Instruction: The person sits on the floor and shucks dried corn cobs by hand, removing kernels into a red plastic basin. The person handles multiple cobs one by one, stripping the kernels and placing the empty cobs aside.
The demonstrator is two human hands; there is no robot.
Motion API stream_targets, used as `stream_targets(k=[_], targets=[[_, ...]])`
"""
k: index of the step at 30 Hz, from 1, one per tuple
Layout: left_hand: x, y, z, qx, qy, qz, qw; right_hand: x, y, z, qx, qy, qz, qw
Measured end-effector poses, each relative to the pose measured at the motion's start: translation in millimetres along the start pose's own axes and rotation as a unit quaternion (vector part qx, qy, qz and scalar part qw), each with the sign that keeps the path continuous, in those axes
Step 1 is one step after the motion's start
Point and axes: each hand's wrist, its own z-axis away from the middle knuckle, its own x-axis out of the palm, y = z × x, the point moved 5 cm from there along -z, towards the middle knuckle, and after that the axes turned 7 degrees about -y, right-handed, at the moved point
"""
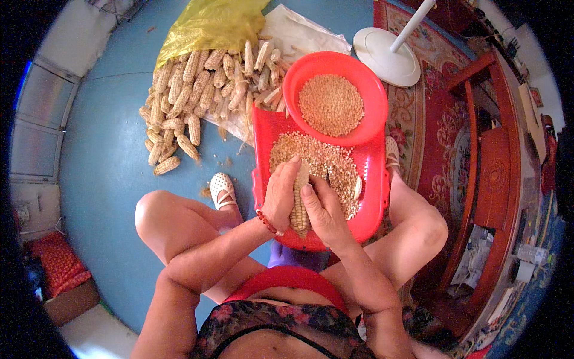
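A dried ear of corn (299,206) is between my two hands, above a red plastic tray (374,202). My left hand (280,190), with a red bead bracelet at the wrist, wraps the ear's left side. On the other side, the thumb and curled fingers of my right hand (325,208) press against the ear. Pale kernels are in rows along its lower part; its upper end looks bare. A dark pointed tip (328,174) shows beyond my right fingers, and what it belongs to is hidden. Loose corn kernels (314,150) cover much of the tray.
A round red basin (291,96) with kernels rests over the tray's far end. Several dried ears of corn (179,98) are heaped at the far left, partly under a yellow plastic bag (210,27). A white stand base (385,58) and a wooden cabinet (491,170) are on the right.
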Motion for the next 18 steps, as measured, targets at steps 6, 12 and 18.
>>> stream_targets(k=[6, 12, 18], targets=[[19, 42, 15, -0.053, 0.006, -0.014, 0.998, 4, 1, 0, -0.019, 0.003, 0.005, 1.0], [20, 45, 18, -0.075, -0.011, -0.015, 0.997, 2, 13, 8, 0.02, 0.051, 0.034, 0.998], [17, 41, 16, -0.098, -0.051, 0.05, 0.993, -6, 20, 9, 0.044, 0.075, 0.03, 0.996]])
